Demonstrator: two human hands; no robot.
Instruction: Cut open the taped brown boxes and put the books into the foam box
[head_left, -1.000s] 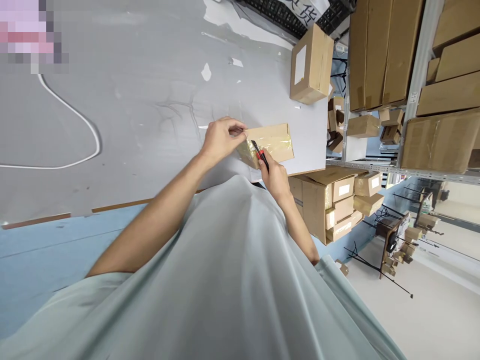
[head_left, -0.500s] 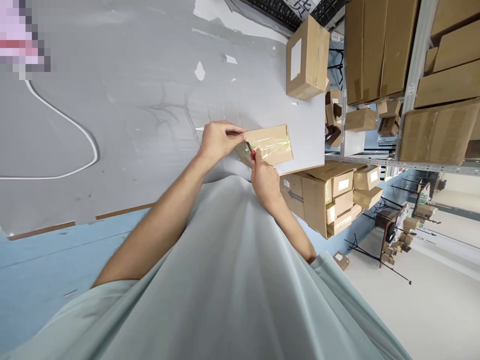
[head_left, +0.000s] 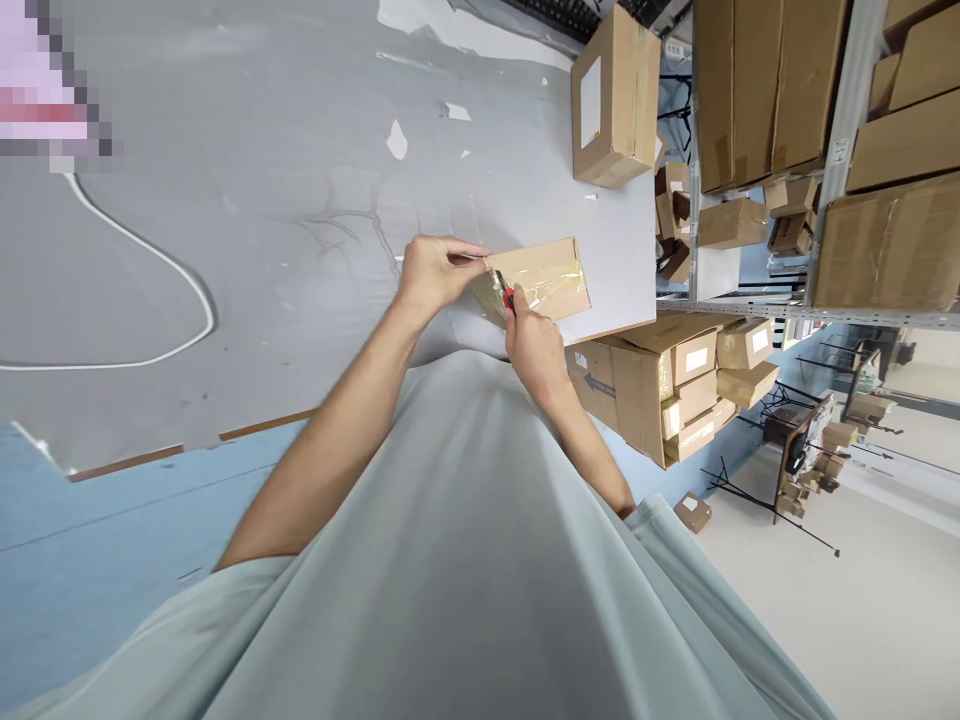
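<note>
My right fingers (head_left: 519, 298) grip the cutter (head_left: 508, 298) and my left fingers (head_left: 463, 247) pinch a corner of the box (head_left: 536, 262) beneath, seemingly just beside the blade (head_left: 499, 279), so if the tape (head_left: 556, 291) gives suddenly I could nick them.

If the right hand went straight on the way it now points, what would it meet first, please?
The right hand, red-and-black cutter leading, would probably meet the fingertips of the left hand, by the end of the taped brown cardboard box; the cutter's height is unclear.
</note>
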